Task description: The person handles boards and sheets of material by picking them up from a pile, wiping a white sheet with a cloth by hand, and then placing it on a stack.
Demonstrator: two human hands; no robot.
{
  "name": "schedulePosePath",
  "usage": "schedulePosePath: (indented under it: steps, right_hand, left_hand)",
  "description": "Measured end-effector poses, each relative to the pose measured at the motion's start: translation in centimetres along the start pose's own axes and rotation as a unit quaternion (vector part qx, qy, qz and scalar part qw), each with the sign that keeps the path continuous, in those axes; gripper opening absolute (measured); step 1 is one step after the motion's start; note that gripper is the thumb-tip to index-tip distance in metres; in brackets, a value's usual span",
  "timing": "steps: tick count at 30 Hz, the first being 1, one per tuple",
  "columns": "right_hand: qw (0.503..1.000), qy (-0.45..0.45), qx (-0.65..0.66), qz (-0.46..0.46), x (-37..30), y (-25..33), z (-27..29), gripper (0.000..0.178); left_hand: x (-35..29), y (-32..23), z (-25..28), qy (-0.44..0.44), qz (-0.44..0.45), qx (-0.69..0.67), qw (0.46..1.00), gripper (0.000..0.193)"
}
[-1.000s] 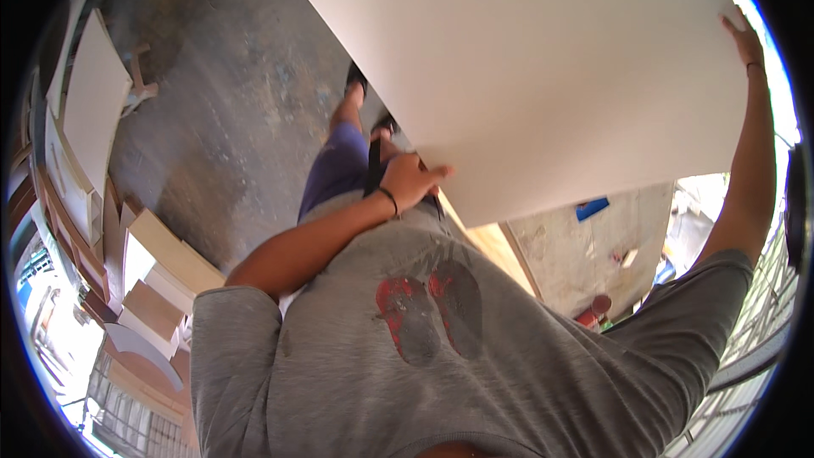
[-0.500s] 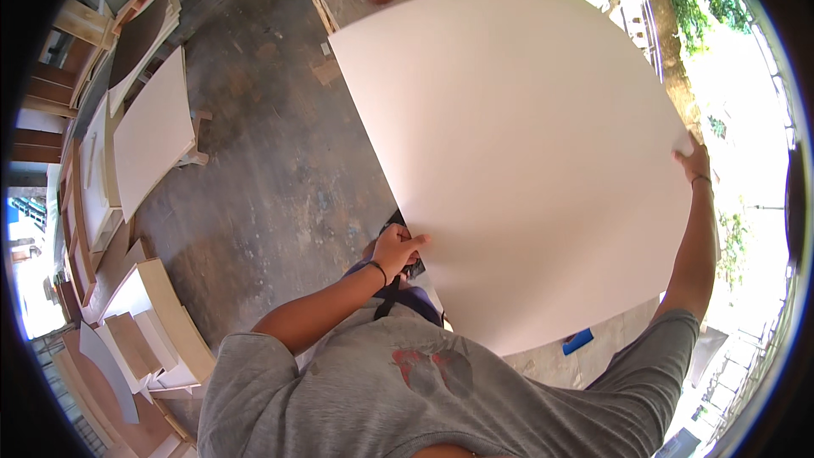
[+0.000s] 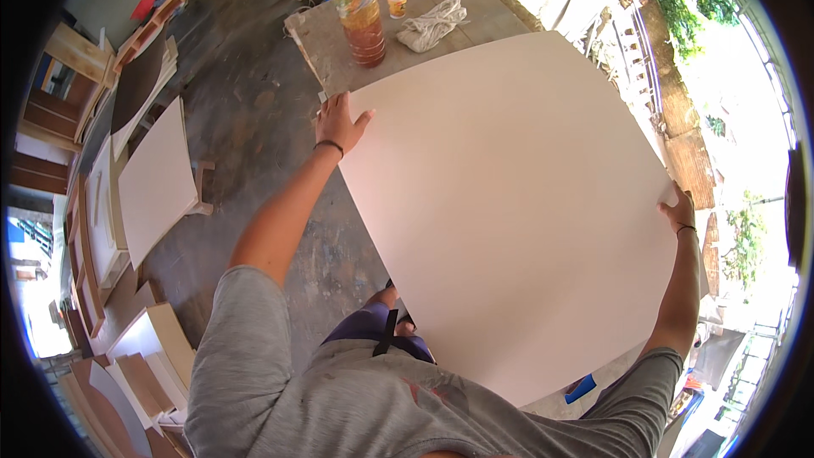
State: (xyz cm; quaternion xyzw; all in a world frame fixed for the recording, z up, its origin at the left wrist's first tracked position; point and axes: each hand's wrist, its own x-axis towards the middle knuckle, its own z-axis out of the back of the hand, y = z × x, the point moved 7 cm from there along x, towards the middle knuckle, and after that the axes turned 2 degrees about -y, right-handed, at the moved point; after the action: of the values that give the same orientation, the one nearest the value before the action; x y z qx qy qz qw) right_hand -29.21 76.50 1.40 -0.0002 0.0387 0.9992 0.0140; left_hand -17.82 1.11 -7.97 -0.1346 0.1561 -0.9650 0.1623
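Note:
A large pale board [image 3: 509,203] lies in front of me, its far part over a worktable [image 3: 314,55]. My left hand [image 3: 339,123] grips its left edge close to the far left corner, thumb on the top face. On the opposite edge, my right hand [image 3: 678,210] holds the board with the thumb on top and the fingers around the side. The undersides of both grips are hidden. Beyond the far edge stand a tall jar with reddish-brown contents [image 3: 366,42], a small orange-and-white cup [image 3: 396,2] and a bundle of whitish cloth or string [image 3: 432,25].
A blue object [image 3: 580,388] shows under the near right edge. At left, another pale panel [image 3: 157,178] rests on a wooden support, with box-like wooden pieces [image 3: 153,348] nearer. Dark concrete floor [image 3: 254,119] lies between. Planks [image 3: 568,0] lean at the far right.
My left hand has moved from the near part of the left edge to near the far left corner. The board has shifted toward me, showing more of the table. My right hand moved slightly nearer.

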Motion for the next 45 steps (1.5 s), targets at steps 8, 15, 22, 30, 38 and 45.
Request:
schedulePosePath:
  steps: [8, 15, 22, 30, 38, 45]
  right_hand:
    - [1.000, 0.007, 0.017, -0.021, -0.6, 1.6, -0.1, 0.079]
    - [0.998, 0.027, 0.044, -0.043, -0.3, 1.3, -1.8, 0.077]
    - [0.981, 0.128, 0.081, -0.119, -0.6, 2.6, -3.9, 0.082]
    - [0.960, 0.193, 0.154, -0.130, 0.0, 2.1, -6.6, 0.081]
    - [0.966, 0.171, 0.142, -0.132, -0.2, -1.6, -8.3, 0.083]
    - [0.978, 0.150, 0.081, -0.118, 2.3, -1.4, -10.6, 0.087]
  left_hand:
    - [4.7, 0.8, -4.9, 0.064, 0.054, 0.048, 0.995, 0.050]
    - [4.0, 0.9, -4.6, -0.003, 0.045, 0.039, 0.998, 0.047]
    - [3.6, 0.1, -4.1, 0.009, 0.051, 0.057, 0.997, 0.058]
    - [3.1, 0.0, -3.0, 0.026, 0.079, 0.064, 0.994, 0.071]
    - [4.3, -1.4, -4.2, -0.018, 0.027, 0.094, 0.995, 0.072]
    - [4.6, 2.9, -5.6, -0.017, 0.015, 0.069, 0.997, 0.070]
